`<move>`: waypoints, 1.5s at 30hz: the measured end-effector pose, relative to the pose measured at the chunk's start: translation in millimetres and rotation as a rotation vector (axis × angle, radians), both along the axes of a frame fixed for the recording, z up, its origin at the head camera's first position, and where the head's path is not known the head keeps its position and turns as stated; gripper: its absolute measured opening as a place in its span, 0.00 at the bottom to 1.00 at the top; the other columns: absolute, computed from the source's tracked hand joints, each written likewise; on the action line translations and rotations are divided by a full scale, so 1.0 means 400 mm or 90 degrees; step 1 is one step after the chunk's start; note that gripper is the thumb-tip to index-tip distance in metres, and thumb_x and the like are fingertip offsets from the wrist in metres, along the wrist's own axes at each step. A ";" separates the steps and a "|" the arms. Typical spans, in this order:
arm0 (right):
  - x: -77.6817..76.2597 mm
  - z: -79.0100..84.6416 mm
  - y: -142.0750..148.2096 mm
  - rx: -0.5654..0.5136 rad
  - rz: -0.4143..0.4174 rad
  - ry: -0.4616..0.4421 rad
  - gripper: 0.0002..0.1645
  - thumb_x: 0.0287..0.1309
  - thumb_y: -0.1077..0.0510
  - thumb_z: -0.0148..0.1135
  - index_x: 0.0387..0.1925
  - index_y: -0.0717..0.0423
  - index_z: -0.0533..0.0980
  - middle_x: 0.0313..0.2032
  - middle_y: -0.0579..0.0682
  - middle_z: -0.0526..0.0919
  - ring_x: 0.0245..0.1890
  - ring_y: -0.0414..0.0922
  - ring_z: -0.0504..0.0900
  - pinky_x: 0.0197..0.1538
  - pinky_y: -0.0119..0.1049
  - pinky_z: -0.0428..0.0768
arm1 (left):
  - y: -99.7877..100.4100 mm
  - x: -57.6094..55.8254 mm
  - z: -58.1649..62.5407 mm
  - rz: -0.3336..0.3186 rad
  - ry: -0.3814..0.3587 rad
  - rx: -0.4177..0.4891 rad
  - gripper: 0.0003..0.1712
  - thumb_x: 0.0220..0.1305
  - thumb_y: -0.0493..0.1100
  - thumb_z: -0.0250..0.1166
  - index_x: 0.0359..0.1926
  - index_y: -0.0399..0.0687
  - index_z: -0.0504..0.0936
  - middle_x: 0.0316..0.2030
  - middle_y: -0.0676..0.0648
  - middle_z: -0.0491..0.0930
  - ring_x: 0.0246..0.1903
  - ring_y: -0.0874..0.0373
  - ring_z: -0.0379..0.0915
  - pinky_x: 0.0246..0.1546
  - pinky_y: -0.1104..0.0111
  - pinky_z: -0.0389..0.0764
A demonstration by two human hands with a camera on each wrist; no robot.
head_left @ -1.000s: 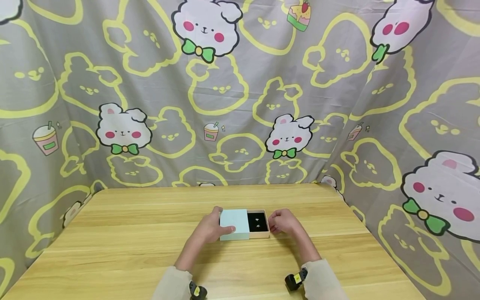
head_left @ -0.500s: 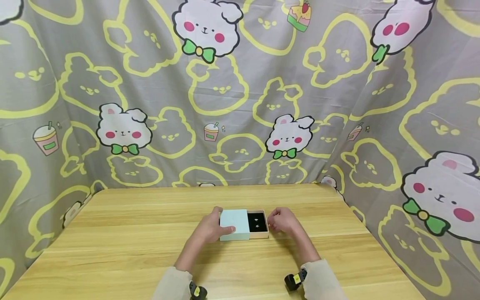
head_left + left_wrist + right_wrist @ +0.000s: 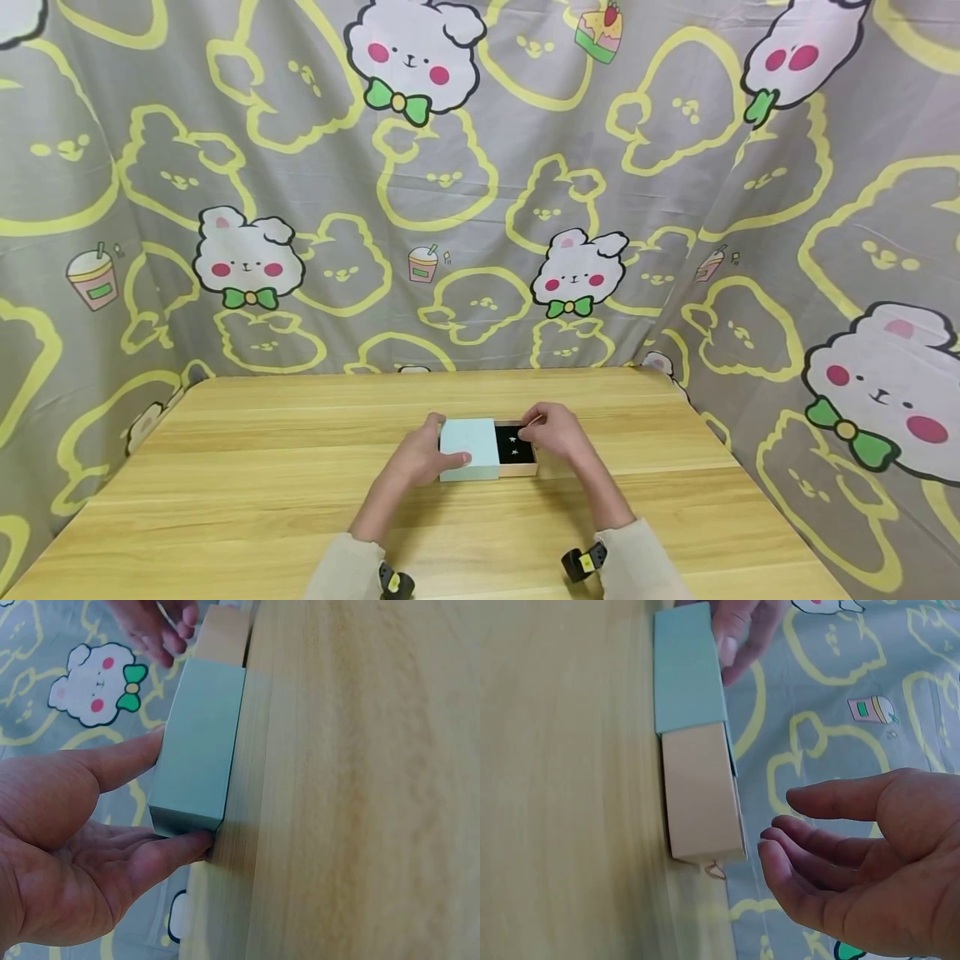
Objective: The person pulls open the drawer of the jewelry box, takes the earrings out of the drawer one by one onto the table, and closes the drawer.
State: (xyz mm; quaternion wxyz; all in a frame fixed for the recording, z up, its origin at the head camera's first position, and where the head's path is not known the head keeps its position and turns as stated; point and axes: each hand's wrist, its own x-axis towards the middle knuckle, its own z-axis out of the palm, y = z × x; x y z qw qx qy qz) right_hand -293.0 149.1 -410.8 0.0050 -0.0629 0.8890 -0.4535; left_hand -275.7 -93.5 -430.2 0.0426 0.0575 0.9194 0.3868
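Note:
A pale blue box sleeve [image 3: 468, 446] lies flat on the table. My left hand [image 3: 420, 456] holds it, thumb on top and fingers at its left end. From its right side sticks out a cream-pink drawer [image 3: 701, 791] with a black pad [image 3: 507, 452]. Two small star-shaped earrings [image 3: 513, 446] sit on the pad. In the head view my right hand [image 3: 557, 431] is over the drawer's far right corner. The right wrist view shows its fingers loosely bent, apart from the drawer and holding nothing. A small ribbon loop [image 3: 716, 870] hangs at the drawer's end.
The wooden table [image 3: 300, 500] stretches out around the box. Behind and on both sides hangs a grey curtain [image 3: 465, 250] with cartoon rabbits. Each wrist wears a small black camera, such as the right one [image 3: 583, 563].
My right hand has left the drawer's right end and moved up and left over its far corner. The drawer has slid very slightly left. My left hand has stayed put.

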 end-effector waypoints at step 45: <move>0.021 -0.024 -0.048 0.164 0.019 0.072 0.05 0.47 0.69 0.70 0.23 0.57 0.86 0.27 0.50 0.88 0.25 0.40 0.75 0.31 0.33 0.75 | -0.002 0.000 -0.005 0.005 0.000 0.007 0.50 0.58 0.51 0.77 0.72 0.36 0.61 0.48 0.34 0.80 0.35 0.50 0.73 0.33 0.62 0.75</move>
